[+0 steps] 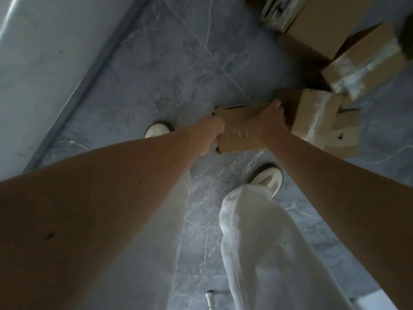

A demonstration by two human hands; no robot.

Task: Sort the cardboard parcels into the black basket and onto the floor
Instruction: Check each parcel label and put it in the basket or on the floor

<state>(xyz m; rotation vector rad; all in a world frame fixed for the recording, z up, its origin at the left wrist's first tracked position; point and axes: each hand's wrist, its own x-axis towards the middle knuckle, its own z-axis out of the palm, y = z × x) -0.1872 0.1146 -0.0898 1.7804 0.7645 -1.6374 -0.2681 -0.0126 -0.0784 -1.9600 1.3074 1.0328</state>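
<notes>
A small flat cardboard parcel [238, 130] is held low over the grey marble floor [169, 63], between my feet. My left hand [211, 135] grips its left edge and my right hand [269, 121] grips its right side from above. Just to the right, a taped cardboard parcel [317, 117] lies on the floor, with another flat one [344, 139] under it. Larger taped boxes [366, 63] are stacked further back at the upper right. No black basket is in view.
A pale wall with a metal skirting strip [73, 97] runs along the left. My white shoes [268, 177] and white trousers [257, 242] fill the lower middle. A metal leg [210, 298] shows at the bottom edge.
</notes>
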